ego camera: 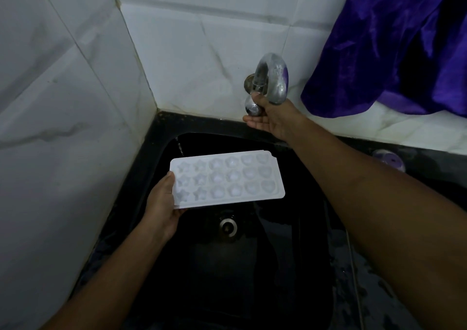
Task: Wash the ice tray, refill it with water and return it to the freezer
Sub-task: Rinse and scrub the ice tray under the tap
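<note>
On the far left stands a white tiled wall with grey marble veining [63, 102], which meets the back wall in a corner above the black worktop [177, 121]. Next comes the left hand [164, 198]. Its thumb lies over the near-left short end of the white plastic ice tray with star and round moulds [227, 180], and its fingers are curled beneath, so it grips the tray by that end alone. The tray hangs over the black sink [156, 158], roughly level and face up, and is not set down on anything. The metal drain [228, 225] sits below its near edge. A thin bright streak, perhaps water, shows just beyond the tray's far-left corner, but I cannot tell where it comes from.

To the right, the curved chrome spout [274, 77] comes out of the back wall. The right hand [274, 118] is at the round chrome tap knob [251, 107], thumb up against one side and fingers cupped under it, gripping it to turn.

The step in hand looks like working the tap for a rinse or a fill. The knob is best turned gently, since a hard jet would splash out of such shallow moulds. The tray sits left of the spout and probably needs sliding under the outlet. Held by one end, it will sag as it fills, so it must stay flat.

A purple satin cloth [394, 52] hangs at the far right, and a small round purple-topped object [389, 160] stands on the worktop below it.
</note>
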A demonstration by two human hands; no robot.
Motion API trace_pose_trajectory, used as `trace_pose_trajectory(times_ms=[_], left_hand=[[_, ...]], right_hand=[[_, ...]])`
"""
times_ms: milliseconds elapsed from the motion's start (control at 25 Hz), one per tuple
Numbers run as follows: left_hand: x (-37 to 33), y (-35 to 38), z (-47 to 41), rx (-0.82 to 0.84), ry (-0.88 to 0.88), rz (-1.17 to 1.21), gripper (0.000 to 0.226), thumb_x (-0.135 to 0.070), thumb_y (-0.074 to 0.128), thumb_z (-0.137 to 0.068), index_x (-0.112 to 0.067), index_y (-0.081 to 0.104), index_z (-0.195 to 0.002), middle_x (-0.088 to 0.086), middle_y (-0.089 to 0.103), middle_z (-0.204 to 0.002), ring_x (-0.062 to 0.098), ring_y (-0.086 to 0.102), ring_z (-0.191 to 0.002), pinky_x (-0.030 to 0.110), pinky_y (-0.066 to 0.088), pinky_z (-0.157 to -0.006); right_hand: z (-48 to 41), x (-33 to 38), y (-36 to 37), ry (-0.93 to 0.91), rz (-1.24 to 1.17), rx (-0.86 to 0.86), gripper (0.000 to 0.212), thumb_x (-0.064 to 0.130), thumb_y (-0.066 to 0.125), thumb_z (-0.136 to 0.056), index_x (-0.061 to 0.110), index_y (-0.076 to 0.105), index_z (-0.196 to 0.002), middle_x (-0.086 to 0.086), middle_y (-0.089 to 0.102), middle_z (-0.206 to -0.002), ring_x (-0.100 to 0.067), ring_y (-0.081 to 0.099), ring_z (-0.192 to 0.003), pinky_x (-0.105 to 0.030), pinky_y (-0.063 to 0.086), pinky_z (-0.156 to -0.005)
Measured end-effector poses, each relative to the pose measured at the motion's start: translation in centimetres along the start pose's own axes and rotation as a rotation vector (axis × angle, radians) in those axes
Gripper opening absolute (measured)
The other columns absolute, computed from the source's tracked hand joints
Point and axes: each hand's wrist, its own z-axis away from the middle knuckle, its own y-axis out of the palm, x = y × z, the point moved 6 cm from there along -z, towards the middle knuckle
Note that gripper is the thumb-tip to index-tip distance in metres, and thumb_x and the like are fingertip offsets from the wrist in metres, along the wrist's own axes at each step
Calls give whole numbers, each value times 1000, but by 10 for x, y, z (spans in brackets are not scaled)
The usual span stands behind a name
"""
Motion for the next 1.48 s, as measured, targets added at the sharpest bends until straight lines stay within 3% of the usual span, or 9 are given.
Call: trace_pose_trajectory(times_ms=[280,440,680,760,840,920,1040,1200,1480], left_hand=[[2,12,-2,12,-8,11,34,-35,44,-113,-16,72,-115,3,84,-93,19,81,-77,30,62,-53],[4,13,-5,29,-17,11,34,-36,45,-113,-16,72,-117,5,84,-98,21,82,-82,32,63,-56],[6,19,-11,52,-22,4,35,-36,45,-113,-16,72,-118,7,83,-103,22,82,-86,33,64,-59],[8,23,-13,52,-29,9,34,-36,45,-113,-15,72,-118,8,83,-103,23,82,-86,34,64,-59],[9,26,-15,57,-36,23,35,-36,45,-113,-14,72,-118,8,83,-101,23,82,-86,34,64,-58],[9,29,-17,73,-40,46,36,-37,44,-113,-14,71,-119,8,83,-101,24,82,-86,35,64,-58],[12,34,-18,93,-34,70,36,-37,43,-114,-15,71,-121,7,83,-105,23,82,-89,35,65,-60],[25,49,-11,197,-43,30,39,-38,40,-114,-17,72,-121,8,82,-111,23,81,-94,35,65,-62],[31,96,-7,418,-156,50,58,-54,32,-111,-16,74,-124,11,78,-125,29,79,-106,40,66,-71]], right_hand=[[-1,1,-2,-38,36,-26,40,21,65,-102,-1,52,-133,-25,68,-124,-31,72,-100,-39,63,-84],[-2,-14,-14,13,33,20,37,40,66,-100,8,59,-117,-20,66,-125,-31,71,-108,-39,61,-85],[-2,-30,-39,37,35,13,58,47,60,-101,0,54,-134,-20,70,-121,-31,74,-102,-41,62,-80],[-1,-23,-41,3,109,4,59,48,60,-101,2,56,-137,-17,70,-122,-29,74,-102,-42,62,-87],[6,-23,-46,-19,273,-40,57,50,60,-100,7,57,-139,-12,72,-122,-26,73,-105,-45,59,-94],[23,-37,-59,-29,376,-97,49,53,60,-99,15,63,-130,-4,74,-115,-20,72,-102,-38,58,-83],[56,-81,-87,23,296,-151,28,51,62,-97,25,73,-102,2,80,-92,-15,77,-79,-33,60,-64],[76,-125,-112,57,129,-207,20,27,58,-104,13,73,-101,-12,77,-105,-25,77,-84,-35,60,-59],[84,-108,-156,-48,102,-294,18,23,57,-104,15,72,-101,-20,71,-119,-32,71,-102,-38,60,-70]])
